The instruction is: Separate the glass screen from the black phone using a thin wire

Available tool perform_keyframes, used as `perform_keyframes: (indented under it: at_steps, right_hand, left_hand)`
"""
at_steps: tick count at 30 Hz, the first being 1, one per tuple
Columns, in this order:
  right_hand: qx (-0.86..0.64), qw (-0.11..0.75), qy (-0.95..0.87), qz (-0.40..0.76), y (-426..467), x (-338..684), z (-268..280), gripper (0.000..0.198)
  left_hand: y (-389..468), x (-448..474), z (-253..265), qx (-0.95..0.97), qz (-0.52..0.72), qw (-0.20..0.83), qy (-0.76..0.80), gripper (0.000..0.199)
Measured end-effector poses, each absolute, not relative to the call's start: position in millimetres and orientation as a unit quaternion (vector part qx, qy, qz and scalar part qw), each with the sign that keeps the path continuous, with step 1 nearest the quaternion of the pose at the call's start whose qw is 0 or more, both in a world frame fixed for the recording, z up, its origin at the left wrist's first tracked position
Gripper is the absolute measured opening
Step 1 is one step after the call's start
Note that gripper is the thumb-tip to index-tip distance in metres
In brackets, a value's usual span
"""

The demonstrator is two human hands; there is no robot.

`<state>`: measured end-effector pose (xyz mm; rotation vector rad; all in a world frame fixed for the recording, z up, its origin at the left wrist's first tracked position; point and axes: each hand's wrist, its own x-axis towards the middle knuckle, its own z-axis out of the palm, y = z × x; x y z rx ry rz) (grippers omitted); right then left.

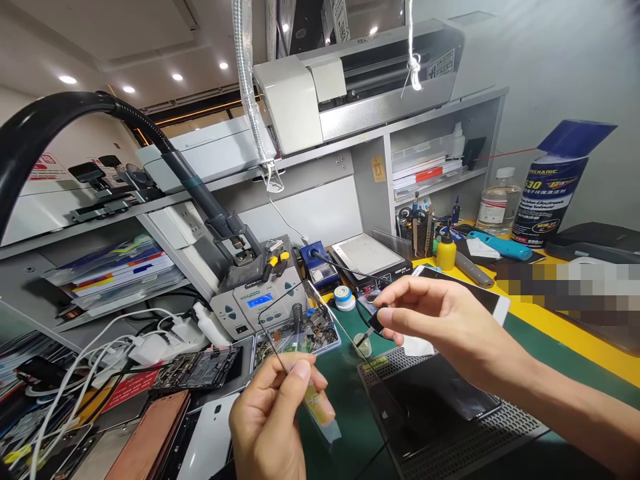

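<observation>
My left hand [273, 420], low in the middle, pinches a thin dark frame [271, 339] between thumb and fingers. The frame's narrow sides rise above the hand and bend over toward the right. My right hand [430, 310] is closed on a small black tool with a flat grey tip [369, 335]; its exact kind is unclear. That tip is by a small open jar [363, 348], close to one side of the frame. Below my right hand a dark phone screen [435, 393] lies on a perforated mat [517, 415]. Clear plastic [325, 420] shows behind my left fingers.
A soldering station [263, 303] and a blue unit [320, 270] stand behind. Between them and my hands sits a tray of small parts [325, 340]. Phones [145, 433] and white cables [75, 393] crowd the left. A spray can [547, 193] stands at the right.
</observation>
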<state>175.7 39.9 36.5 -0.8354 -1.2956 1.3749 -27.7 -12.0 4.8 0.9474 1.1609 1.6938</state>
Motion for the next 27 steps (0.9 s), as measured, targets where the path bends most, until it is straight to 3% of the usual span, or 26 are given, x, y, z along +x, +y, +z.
perform_keyframes:
  at_steps: [27]
  right_hand:
    - [-0.36, 0.501, -0.542, 0.57, 38.4, 174.1, 37.3, 0.02]
  left_hand:
    - [-17.2, -16.7, 10.9, 0.365, 0.687, 0.392, 0.491, 0.021]
